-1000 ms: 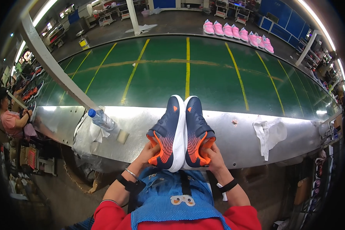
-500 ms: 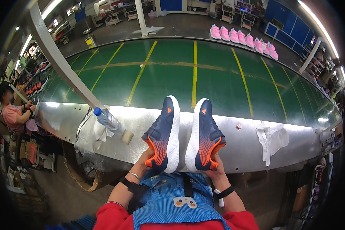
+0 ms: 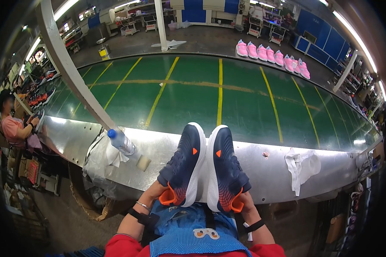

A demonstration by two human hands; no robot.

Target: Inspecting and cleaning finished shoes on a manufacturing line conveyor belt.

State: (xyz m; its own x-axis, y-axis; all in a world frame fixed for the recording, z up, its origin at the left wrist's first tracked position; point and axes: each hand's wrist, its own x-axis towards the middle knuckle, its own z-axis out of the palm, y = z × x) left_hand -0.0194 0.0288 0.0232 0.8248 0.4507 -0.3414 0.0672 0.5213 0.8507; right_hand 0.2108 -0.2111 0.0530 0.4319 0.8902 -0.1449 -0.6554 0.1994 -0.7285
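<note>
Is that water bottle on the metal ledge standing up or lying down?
Lying down. The clear bottle rests on its side on white cloth on the metal ledge, its blue cap pointing up-left.

Two navy-and-orange sneakers (image 3: 203,169) side by side, touching, over the shiny metal counter (image 3: 270,171) edge, w/ the green conveyor belt (image 3: 244,103) behind. Clear plastic bottle w/ blue cap (image 3: 121,141) lies left of them, crumpled white rag (image 3: 301,165) on the right. Row of pink sneakers (image 3: 272,55) at the belt's far side.
</note>
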